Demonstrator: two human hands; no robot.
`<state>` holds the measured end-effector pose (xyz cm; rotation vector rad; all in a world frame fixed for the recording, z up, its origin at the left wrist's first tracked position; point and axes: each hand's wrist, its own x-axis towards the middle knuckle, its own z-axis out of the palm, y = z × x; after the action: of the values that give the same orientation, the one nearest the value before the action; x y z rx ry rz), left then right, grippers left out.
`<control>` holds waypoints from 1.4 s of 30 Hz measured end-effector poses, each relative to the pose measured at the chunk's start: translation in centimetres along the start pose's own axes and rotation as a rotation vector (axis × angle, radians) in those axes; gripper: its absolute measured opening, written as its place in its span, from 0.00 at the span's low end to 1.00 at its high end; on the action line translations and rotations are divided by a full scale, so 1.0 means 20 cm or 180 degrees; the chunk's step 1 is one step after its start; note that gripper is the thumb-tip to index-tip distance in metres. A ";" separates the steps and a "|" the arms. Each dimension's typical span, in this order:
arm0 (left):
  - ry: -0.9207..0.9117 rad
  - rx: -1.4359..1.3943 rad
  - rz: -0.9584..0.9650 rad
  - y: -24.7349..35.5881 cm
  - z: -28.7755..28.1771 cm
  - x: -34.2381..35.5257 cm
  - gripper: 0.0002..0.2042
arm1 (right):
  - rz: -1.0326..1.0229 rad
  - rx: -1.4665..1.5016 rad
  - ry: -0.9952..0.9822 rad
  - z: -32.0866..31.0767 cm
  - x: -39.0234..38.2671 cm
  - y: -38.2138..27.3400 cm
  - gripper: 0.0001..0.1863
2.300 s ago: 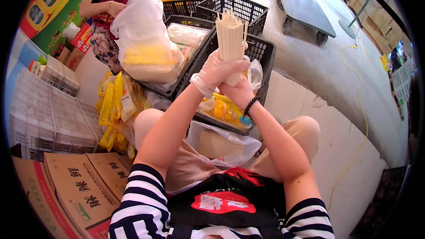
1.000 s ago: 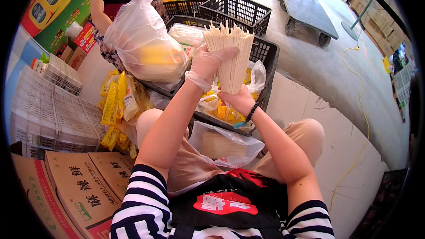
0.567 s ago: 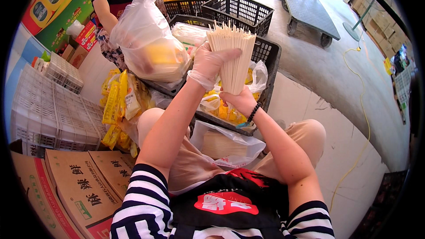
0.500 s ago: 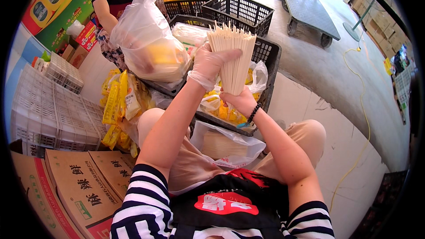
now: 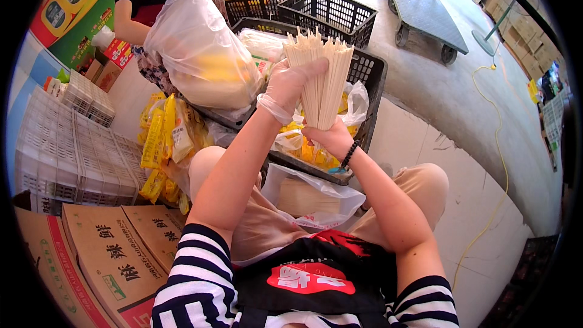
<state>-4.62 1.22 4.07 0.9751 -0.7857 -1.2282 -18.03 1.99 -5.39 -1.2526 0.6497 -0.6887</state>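
Sticks (image 5: 325,94), thin, pale and gathered close together, are held over a black plastic crate (image 5: 377,88), their upper ends fanned out. They are clasped around the upper part by the gloved left hand (image 5: 291,85), thumb laid across them; their narrower lower end is pinched by the bare right hand (image 5: 331,140). Yellow packets (image 5: 311,154) are contained in the crate, beyond a white plastic bag (image 5: 347,199).

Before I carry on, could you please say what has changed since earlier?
The bundle of pale sticks, compact at first, now fans wider at the top. The right hand has moved lower, away from the gloved left hand; both keep hold. The flat cart and the black crate nearest it stayed put.
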 end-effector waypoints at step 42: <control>-0.0278 -0.0174 0.0353 0.03 -0.06 -0.01 0.13 | -0.0540 -0.1028 0.0888 0.04 -0.03 0.00 0.18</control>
<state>-3.37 1.67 4.15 0.8272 -0.8590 -1.1961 -17.91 2.95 -5.25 -1.5362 0.9180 -0.9362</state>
